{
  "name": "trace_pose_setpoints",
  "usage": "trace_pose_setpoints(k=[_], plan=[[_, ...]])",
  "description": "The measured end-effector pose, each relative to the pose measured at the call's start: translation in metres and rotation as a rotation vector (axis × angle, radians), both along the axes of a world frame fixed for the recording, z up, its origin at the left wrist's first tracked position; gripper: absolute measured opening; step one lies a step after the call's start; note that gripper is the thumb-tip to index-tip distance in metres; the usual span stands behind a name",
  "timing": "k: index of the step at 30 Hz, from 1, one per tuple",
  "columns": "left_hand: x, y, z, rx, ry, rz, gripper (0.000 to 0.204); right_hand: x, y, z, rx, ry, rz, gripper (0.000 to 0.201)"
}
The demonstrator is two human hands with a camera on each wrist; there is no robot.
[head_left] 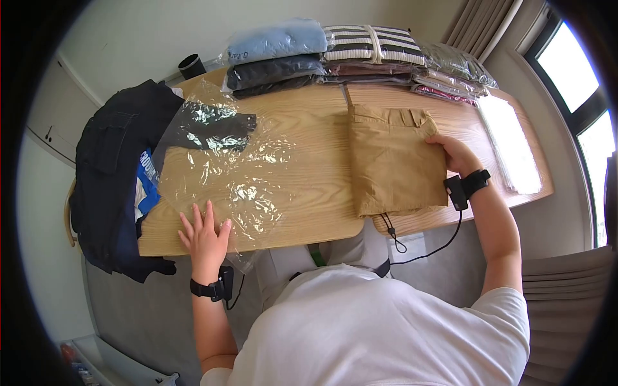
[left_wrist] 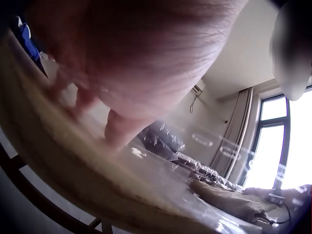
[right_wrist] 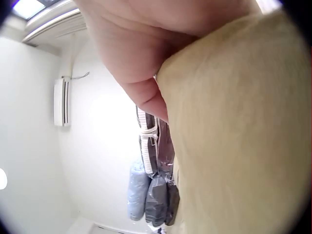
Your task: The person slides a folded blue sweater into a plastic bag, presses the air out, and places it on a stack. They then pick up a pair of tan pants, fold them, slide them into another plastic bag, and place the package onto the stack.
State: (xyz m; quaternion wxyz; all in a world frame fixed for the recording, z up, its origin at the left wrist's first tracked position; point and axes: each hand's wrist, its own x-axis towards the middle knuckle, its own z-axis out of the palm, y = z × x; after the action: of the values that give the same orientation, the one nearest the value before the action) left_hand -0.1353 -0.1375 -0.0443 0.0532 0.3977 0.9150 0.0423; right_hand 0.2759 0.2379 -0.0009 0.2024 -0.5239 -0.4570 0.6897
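Observation:
My left hand [head_left: 205,237] rests with fingers spread at the table's front edge, on a clear plastic bag [head_left: 248,193] laid flat across the left half. In the left wrist view its fingertips press down near the wooden rim. A folded pair of tan pants [head_left: 396,164] lies right of the middle, with a dark drawcord [head_left: 394,233] hanging over the front edge. My right hand [head_left: 456,153] grips their right side, thumb on top and the other fingers hidden beneath. The tan cloth [right_wrist: 239,122] fills much of the right wrist view.
Bagged folded clothes [head_left: 277,61] are stacked along the back, with a striped bundle [head_left: 376,45] among them. Dark clothing [head_left: 112,141] hangs over the left end, and a dark grey piece [head_left: 215,132] lies under the bag. Clear plastic sleeves [head_left: 512,145] lie at right.

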Motion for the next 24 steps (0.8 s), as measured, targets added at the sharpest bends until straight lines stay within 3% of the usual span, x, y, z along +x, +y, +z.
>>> trace_pose_setpoints(k=[3, 8, 10, 13, 16, 24], plan=[[-0.005, 0.004, -0.005, 0.018, -0.005, 0.011, 0.068, 0.004, -0.024, 0.002, -0.193, 0.261, -0.088, 0.030], [0.007, -0.004, -0.011, 0.173, 0.095, 0.017, 0.058, -0.003, -0.057, -0.022, -0.250, 0.294, -0.083, 0.037], [0.027, -0.007, 0.006, 0.416, -0.014, -0.333, 0.047, -0.001, -0.063, -0.029, -0.280, 0.323, -0.088, 0.040], [0.062, -0.010, 0.015, 0.319, -0.046, -0.574, 0.041, 0.002, -0.066, -0.037, -0.307, 0.355, -0.073, 0.038], [0.066, -0.010, -0.005, 0.267, -0.018, -0.527, 0.043, -0.003, -0.076, -0.033, -0.269, 0.410, -0.078, 0.035], [0.061, -0.007, -0.008, 0.321, -0.010, -0.466, 0.050, -0.019, -0.121, 0.016, -0.213, 0.536, -0.071, 0.033]])
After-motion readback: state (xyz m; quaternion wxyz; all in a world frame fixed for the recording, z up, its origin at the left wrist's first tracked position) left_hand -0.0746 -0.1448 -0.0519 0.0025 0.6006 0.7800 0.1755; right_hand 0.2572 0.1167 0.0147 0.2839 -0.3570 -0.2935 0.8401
